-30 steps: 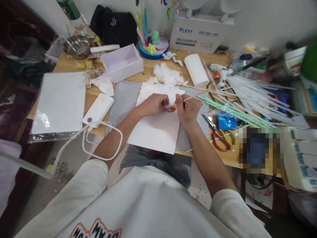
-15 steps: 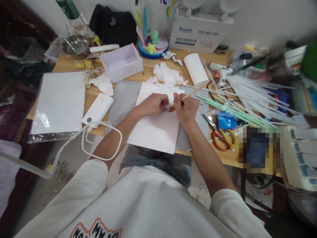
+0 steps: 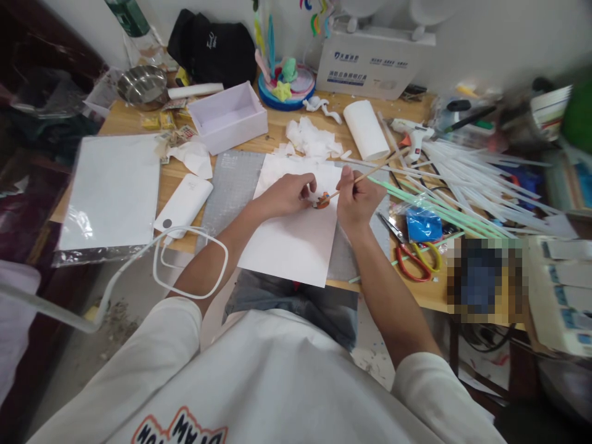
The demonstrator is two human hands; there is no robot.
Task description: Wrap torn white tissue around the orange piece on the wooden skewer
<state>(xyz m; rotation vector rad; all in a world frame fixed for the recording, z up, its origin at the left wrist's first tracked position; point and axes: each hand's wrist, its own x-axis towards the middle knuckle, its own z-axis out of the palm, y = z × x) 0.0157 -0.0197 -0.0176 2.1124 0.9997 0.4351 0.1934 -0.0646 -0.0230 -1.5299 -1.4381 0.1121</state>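
Observation:
My left hand (image 3: 290, 194) is closed, thumb and fingers pinching the edge of a small orange-and-white piece (image 3: 322, 200) whose kind I cannot make out. My right hand (image 3: 361, 200) grips a thin wooden stick (image 3: 383, 165), its fingers wrapped round the lower part. The stick's lower tip reaches the orange side of the piece, and its upper end points toward the back right. Beneath both hands lies a sheet of white paper (image 3: 289, 250) on a grey cutting mat (image 3: 222, 179).
Crumpled tissue (image 3: 314, 137) and a white roll (image 3: 366, 131) lie behind the paper. To the right are scissors (image 3: 414, 259), a glue gun (image 3: 415, 137) and pale plastic sticks (image 3: 481, 179). A power bank (image 3: 184, 206) with a white cable, and a lilac box (image 3: 229, 117), stand left.
My right hand has shifted right and slightly up with the stick, uncovering more of the orange piece. My left hand has hardly moved.

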